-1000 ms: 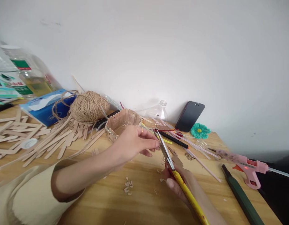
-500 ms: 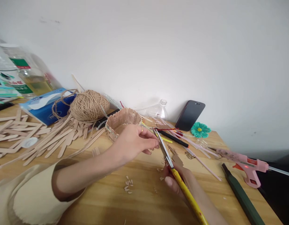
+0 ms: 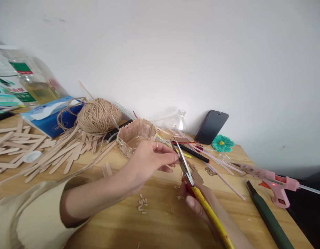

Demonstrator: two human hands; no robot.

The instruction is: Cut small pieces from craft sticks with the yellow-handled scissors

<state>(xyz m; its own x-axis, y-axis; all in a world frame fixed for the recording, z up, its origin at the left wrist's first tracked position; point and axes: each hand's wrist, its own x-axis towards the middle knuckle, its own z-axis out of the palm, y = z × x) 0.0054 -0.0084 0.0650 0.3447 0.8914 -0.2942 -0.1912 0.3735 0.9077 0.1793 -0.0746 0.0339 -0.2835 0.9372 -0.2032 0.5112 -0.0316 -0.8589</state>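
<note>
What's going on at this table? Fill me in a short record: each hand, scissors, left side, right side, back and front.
Left hand: pinching close beside the blades; anything held is too small to tell
Right hand: holding the scissors
Scissors: yellow-handled, blades slightly open
Past the left hand: stick box
Left side: twine, tissue pack, loose sticks
Right side: glue gun, showing a red glow
Back: phone leaning on the wall, flower beside it
Front: pale chips
</note>
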